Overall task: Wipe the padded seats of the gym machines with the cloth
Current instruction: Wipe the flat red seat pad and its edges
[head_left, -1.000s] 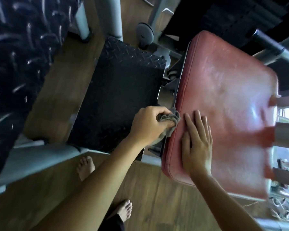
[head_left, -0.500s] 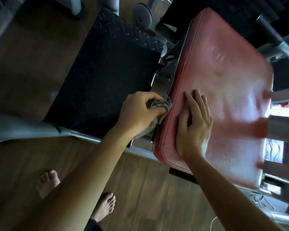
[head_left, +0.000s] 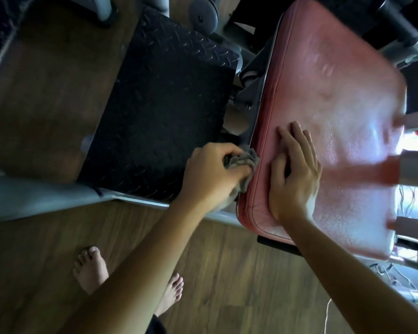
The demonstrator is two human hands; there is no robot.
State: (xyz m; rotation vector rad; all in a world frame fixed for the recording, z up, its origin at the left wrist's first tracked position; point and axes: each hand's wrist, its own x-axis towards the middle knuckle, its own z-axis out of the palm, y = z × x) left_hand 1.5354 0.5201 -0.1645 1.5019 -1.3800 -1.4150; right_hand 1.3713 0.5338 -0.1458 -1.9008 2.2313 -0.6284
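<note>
Against the red padded seat's (head_left: 336,97) left edge, my left hand (head_left: 212,177) grips the bunched grey cloth (head_left: 241,160), while my right hand (head_left: 295,179) rests flat, fingers straight, on the seat's top beside it.

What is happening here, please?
A person is cleaning a gym machine. The left hand grips a bunched grey cloth and holds it against the side edge of the red padded seat. The right hand lies flat on top of the seat, close to that edge. A black footplate sits beside the seat, above the wooden floor.
</note>
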